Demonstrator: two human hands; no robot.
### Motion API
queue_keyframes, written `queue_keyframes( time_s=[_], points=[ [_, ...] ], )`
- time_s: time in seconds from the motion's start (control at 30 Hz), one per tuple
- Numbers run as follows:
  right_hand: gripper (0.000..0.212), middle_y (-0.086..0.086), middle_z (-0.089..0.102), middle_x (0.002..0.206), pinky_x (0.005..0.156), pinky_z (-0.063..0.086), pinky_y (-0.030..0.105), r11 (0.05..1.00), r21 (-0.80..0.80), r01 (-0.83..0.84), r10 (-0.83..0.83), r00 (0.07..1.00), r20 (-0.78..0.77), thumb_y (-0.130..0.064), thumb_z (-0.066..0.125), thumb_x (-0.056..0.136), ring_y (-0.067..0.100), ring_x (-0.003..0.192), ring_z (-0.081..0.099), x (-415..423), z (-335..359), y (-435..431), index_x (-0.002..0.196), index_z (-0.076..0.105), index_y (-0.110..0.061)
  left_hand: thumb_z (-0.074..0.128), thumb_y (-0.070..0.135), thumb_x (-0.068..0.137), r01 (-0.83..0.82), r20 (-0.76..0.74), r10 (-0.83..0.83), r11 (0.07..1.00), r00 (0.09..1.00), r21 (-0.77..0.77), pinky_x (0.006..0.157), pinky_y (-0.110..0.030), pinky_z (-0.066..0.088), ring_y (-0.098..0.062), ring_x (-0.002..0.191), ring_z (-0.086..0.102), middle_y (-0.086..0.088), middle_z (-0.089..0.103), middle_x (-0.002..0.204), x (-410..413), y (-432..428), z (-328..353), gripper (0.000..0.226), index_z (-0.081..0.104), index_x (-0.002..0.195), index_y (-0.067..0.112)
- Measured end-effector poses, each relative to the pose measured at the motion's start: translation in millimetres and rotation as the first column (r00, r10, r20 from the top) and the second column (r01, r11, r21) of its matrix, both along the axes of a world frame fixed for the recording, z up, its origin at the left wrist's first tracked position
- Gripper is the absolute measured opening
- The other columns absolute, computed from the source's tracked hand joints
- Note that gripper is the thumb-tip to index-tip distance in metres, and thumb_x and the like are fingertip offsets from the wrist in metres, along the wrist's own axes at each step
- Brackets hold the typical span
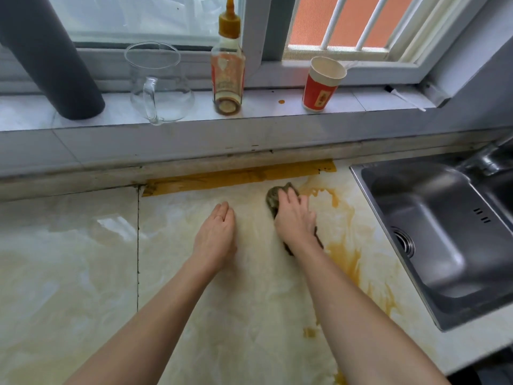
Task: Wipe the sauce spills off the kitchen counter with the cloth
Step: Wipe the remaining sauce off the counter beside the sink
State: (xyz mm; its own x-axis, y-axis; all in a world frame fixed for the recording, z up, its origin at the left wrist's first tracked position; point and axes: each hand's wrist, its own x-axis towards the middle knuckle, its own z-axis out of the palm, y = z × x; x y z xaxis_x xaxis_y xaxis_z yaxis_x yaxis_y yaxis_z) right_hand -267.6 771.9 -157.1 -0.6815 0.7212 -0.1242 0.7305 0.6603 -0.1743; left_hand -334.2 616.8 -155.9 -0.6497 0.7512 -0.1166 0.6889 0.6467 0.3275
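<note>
A dark greenish cloth [273,197] lies on the pale marble counter [83,259], pressed flat under my right hand [295,218]. Most of the cloth is hidden beneath that hand; its edges show at the fingertips and by the wrist. Orange-brown sauce streaks [342,245] run along the counter just right of the cloth, from the back wall toward the front edge. My left hand [218,232] rests flat on the counter to the left of the cloth, fingers together, holding nothing.
A steel sink [444,232] sits right of the spill, with a tap [488,157] at its back. On the window ledge stand a glass jug [159,84], a sauce bottle [227,65] and a red paper cup [322,84]. A dark pipe [47,56] rises at left.
</note>
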Motion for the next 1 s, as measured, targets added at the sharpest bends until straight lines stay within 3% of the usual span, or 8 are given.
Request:
queue_keyframes(
  time_s=[0.13, 0.33, 0.43, 0.53, 0.63, 0.83, 1.0],
  points=[
    [0.063, 0.000, 0.027, 0.152, 0.098, 0.033, 0.043, 0.998, 0.043, 0.045, -0.046, 0.999, 0.020, -0.011, 0.055, 0.087, 0.027, 0.127, 0.030, -3.2, 0.7, -6.8, 0.143, 0.030, -0.024, 0.043, 0.006, 0.090, 0.028, -0.018, -0.030, 0.998, 0.999, -0.059, 0.119, -0.029, 0.005, -0.026, 0.147, 0.007, -0.017, 0.006, 0.158, 0.0, 2.9, 3.4, 0.069, 0.008, 0.149, 0.000],
    [0.067, -0.002, 0.020, 0.156, 0.097, 0.031, 0.043, 0.975, 0.088, -0.205, 0.205, 0.979, -0.001, -0.012, 0.053, 0.088, 0.025, 0.133, 0.025, -34.5, -10.2, -30.4, 0.147, 0.024, -0.028, 0.044, 0.011, 0.091, 0.047, -0.004, -0.047, 0.997, 0.999, -0.061, 0.117, -0.025, 0.004, -0.023, 0.147, 0.010, -0.016, 0.010, 0.158, -3.4, 3.6, 1.1, 0.066, 0.012, 0.149, 0.001],
    [0.062, -0.005, 0.022, 0.155, 0.093, 0.032, 0.041, 0.965, 0.089, -0.247, 0.247, 0.969, 0.003, -0.010, 0.047, 0.091, 0.022, 0.133, 0.026, -39.3, -6.6, 0.4, 0.146, 0.026, -0.030, 0.047, 0.013, 0.093, 0.016, 0.033, -0.015, 0.999, 0.999, -0.051, 0.117, -0.027, 0.014, -0.022, 0.147, 0.013, -0.011, 0.013, 0.159, -8.8, 3.5, -1.7, 0.065, 0.016, 0.149, 0.005],
    [0.060, -0.002, 0.024, 0.154, 0.095, 0.033, 0.044, 0.988, 0.058, -0.141, 0.139, 0.989, 0.047, -0.009, 0.046, 0.091, 0.024, 0.133, 0.026, -32.1, 2.4, 40.6, 0.146, 0.028, -0.027, 0.050, 0.012, 0.091, -0.007, 0.057, 0.012, 0.996, 0.998, -0.085, 0.115, -0.030, 0.023, -0.023, 0.145, 0.021, -0.011, 0.021, 0.157, -8.7, 5.6, 1.9, 0.061, 0.025, 0.147, 0.005],
    [0.057, 0.001, 0.027, 0.152, 0.097, 0.032, 0.048, 0.994, 0.032, -0.105, 0.102, 0.992, 0.079, -0.012, 0.048, 0.091, 0.028, 0.132, 0.027, -33.5, 8.5, 47.5, 0.144, 0.031, -0.025, 0.048, 0.012, 0.090, -0.098, 0.005, 0.098, 0.993, 0.995, -0.067, 0.101, -0.031, 0.040, -0.027, 0.129, 0.043, -0.013, 0.043, 0.142, -7.1, 15.4, 6.6, 0.038, 0.046, 0.127, 0.005],
    [0.056, -0.004, 0.022, 0.155, 0.096, 0.031, 0.048, 0.924, 0.080, -0.373, 0.368, 0.927, 0.069, -0.013, 0.041, 0.096, 0.025, 0.135, 0.024, -29.3, -1.3, 46.6, 0.147, 0.025, -0.030, 0.041, 0.010, 0.092, -0.128, 0.011, 0.128, 0.992, 0.992, 0.014, 0.116, -0.028, 0.022, -0.022, 0.144, 0.022, -0.011, 0.022, 0.156, 5.4, 62.1, 7.0, 0.059, 0.023, 0.148, 0.005],
    [0.061, -0.005, 0.020, 0.156, 0.092, 0.030, 0.044, 0.977, 0.050, -0.208, 0.202, 0.975, 0.093, -0.011, 0.042, 0.093, 0.024, 0.135, 0.022, -9.5, 3.9, 103.4, 0.146, 0.024, -0.035, 0.044, 0.003, 0.087, -0.133, -0.027, 0.133, 0.991, 0.991, -0.015, 0.116, -0.030, 0.020, -0.024, 0.145, 0.018, -0.012, 0.020, 0.157, 8.3, 84.1, 6.7, 0.065, 0.021, 0.148, 0.004]
  ],
)
